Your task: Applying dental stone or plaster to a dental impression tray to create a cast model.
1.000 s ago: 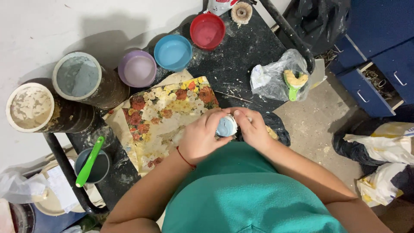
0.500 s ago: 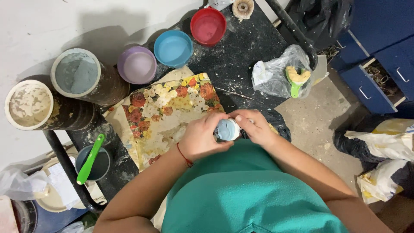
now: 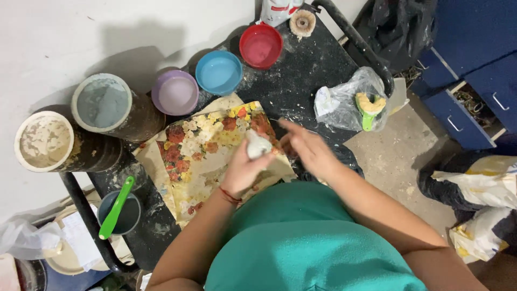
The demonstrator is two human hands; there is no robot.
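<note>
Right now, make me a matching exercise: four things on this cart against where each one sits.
Things:
1 red bowl
2 green spatula
3 small white piece
4 plastic bag

Places:
A in the left hand
B standing in a dark cup
C far edge, beside the blue bowl
D right side, by the cart handle

Pairs: 1-C, 2-B, 3-A, 4-D

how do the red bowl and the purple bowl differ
The red bowl sits farthest back, near a round spool; the purple bowl sits closer, beside a tall grey can. The red bowl's inside is pinkish red, the purple bowl's pale lilac. Both are round, open and stand upright on the black table, flanking a blue bowl.
</note>
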